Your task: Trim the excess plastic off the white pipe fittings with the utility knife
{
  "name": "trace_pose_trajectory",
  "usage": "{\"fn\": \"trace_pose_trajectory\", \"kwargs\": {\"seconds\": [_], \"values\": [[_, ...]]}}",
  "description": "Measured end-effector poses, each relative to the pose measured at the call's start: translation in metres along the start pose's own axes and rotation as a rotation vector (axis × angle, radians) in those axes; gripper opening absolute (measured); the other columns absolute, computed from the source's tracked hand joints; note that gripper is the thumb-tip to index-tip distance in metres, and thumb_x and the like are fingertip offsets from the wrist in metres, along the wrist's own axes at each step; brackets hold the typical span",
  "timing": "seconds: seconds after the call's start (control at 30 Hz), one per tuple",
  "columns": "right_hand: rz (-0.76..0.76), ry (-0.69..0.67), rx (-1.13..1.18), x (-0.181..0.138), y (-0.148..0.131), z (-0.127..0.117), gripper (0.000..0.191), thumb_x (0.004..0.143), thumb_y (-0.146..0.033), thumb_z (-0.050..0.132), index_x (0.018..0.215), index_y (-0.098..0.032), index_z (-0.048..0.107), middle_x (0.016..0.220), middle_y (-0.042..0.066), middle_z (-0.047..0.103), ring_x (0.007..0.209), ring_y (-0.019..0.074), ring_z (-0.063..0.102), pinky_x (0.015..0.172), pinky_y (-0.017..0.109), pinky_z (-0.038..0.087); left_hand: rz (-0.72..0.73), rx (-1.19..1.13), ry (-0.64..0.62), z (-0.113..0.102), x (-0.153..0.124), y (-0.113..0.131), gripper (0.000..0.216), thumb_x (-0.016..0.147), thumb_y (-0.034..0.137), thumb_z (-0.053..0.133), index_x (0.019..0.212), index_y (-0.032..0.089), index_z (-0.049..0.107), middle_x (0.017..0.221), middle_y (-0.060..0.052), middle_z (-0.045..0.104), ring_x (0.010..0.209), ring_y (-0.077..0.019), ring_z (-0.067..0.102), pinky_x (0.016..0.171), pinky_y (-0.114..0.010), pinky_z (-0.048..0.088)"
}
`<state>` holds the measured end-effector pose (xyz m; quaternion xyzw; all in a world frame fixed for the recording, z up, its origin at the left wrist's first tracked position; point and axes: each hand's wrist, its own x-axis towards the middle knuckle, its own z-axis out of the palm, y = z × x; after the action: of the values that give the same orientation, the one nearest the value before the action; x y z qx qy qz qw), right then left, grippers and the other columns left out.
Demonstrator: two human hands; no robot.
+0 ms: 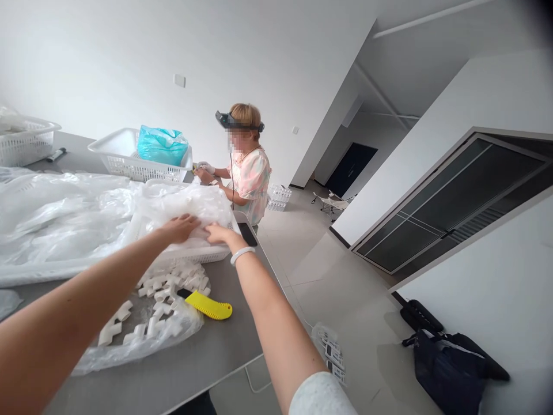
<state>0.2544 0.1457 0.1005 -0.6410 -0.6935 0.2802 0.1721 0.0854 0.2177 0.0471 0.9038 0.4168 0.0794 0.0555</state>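
My left hand [184,227] lies on a heap of clear plastic bags [194,202], its fingers spread and nothing gripped. Beside it, my right hand [218,233] presses on the same bags with fingers stretched out, the tips partly hidden by plastic. The bags fill a white perforated basket [211,253] at the table's right edge. Below my hands, white pipe fittings [162,308] lie in and around an opened clear plastic bag [142,354]. A yellow-handled tool [209,304] with a dark end rests on them, perhaps a utility knife.
Another person [250,173] handles something at the table's far end. Nearby, a white basket [121,164] holds a turquoise bag [162,145]. A phone [247,234] lies at the table edge. More plastic bags [56,213] spread left; dark bags [449,369] lie on the floor.
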Motion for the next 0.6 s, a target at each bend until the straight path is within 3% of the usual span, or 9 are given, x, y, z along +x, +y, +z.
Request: {"fn": "trace_pose_trajectory", "kwargs": {"seconds": [0.1,0.2,0.3,0.37,0.47,0.53,0.6], "values": [[-0.051,-0.010,-0.007,-0.016,0.001,-0.022,0.039,0.099,-0.030,0.076,0.133,-0.015,0.068,0.146,0.012,0.065,0.131,0.0269,0.066,0.112,0.051,0.056,0.033,-0.007,0.029,-0.023,-0.010,-0.003,0.056,0.098,0.006,0.050,0.152,0.020,0.060,0.170,-0.013,0.044,0.157,-0.0336,0.035,0.121,-0.054,0.041],[-0.121,0.055,-0.019,-0.038,-0.005,-0.039,0.057,0.092,-0.013,0.077,0.146,-0.008,0.061,0.168,0.020,0.045,0.160,0.0263,0.041,0.132,0.037,0.035,0.044,0.000,0.101,-0.049,-0.026,-0.008,0.060,0.101,0.015,0.050,0.160,0.025,0.050,0.178,-0.005,0.031,0.162,-0.0328,0.020,0.128,-0.056,0.031],[-0.188,0.150,-0.021,-0.065,-0.016,-0.037,0.052,0.102,-0.010,0.057,0.154,-0.005,0.054,0.175,0.019,0.034,0.166,0.0214,0.028,0.137,0.034,0.022,0.116,0.065,0.265,-0.068,-0.055,-0.014,0.051,0.105,0.031,0.049,0.153,0.021,0.060,0.168,-0.005,0.046,0.158,-0.0301,0.030,0.128,-0.050,0.032],[-0.249,0.168,0.001,-0.084,-0.022,-0.022,0.049,0.106,-0.010,0.048,0.155,-0.010,0.055,0.169,0.014,0.046,0.160,0.0158,0.040,0.133,0.030,0.030,0.157,0.066,0.311,-0.071,-0.083,-0.018,0.049,0.106,0.040,0.047,0.146,0.019,0.066,0.158,-0.006,0.058,0.151,-0.0277,0.042,0.128,-0.047,0.032],[-0.404,0.108,0.098,-0.107,-0.026,0.019,0.044,0.109,-0.012,0.047,0.150,-0.012,0.060,0.146,0.012,0.069,0.136,0.0133,0.065,0.114,0.025,0.052,0.127,0.004,0.276,-0.054,-0.133,-0.023,0.053,0.106,0.049,0.044,0.144,0.020,0.067,0.148,-0.005,0.066,0.135,-0.0261,0.059,0.121,-0.043,0.041],[-0.433,0.006,0.088,-0.116,-0.027,0.052,0.040,0.110,-0.013,0.046,0.145,-0.014,0.065,0.133,0.011,0.076,0.119,0.0142,0.075,0.101,0.026,0.059,0.099,-0.058,0.173,-0.028,-0.165,-0.026,0.052,0.105,0.052,0.045,0.140,0.023,0.070,0.138,-0.005,0.072,0.122,-0.0257,0.068,0.109,-0.038,0.050],[-0.463,-0.080,-0.038,-0.119,-0.026,0.083,0.037,0.110,-0.014,0.048,0.139,-0.017,0.070,0.130,0.009,0.078,0.117,0.0164,0.075,0.102,0.029,0.060,0.060,-0.099,0.048,0.005,-0.191,-0.030,0.047,0.103,0.053,0.047,0.129,0.026,0.076,0.125,-0.005,0.078,0.108,-0.0261,0.074,0.096,-0.035,0.055]]}}
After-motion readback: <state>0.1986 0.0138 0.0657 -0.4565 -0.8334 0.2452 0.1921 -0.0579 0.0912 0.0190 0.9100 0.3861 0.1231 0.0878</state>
